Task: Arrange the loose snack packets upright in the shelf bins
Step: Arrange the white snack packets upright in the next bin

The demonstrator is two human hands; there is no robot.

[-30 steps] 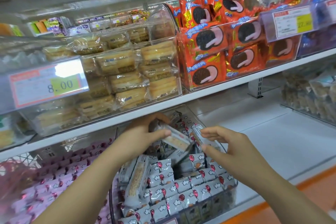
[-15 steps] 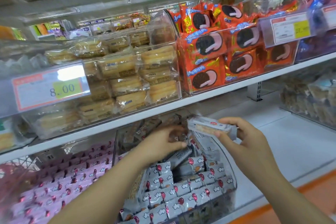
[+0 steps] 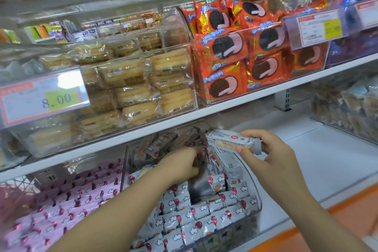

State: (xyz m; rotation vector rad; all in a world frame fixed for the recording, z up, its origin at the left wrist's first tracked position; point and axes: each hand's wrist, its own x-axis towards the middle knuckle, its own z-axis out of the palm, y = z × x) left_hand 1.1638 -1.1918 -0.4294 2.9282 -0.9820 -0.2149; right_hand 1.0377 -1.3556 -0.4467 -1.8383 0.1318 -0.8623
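Right hand (image 3: 268, 154) hovers over the back right corner of the clear plastic bin (image 3: 258, 200) on the lower white shelf (image 3: 331, 161). Its thumb and fingers pinch a grey rectangular snack packet (image 3: 229, 141), held flat. Left hand (image 3: 182, 164) is down inside the bin, fingers curled among grey balloon-print packets (image 3: 196, 210). Blurred, so can't tell if it grips any.

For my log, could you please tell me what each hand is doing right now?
Left hand: among the binned grey packets, grip cannot be told.
Right hand: holding one grey packet.
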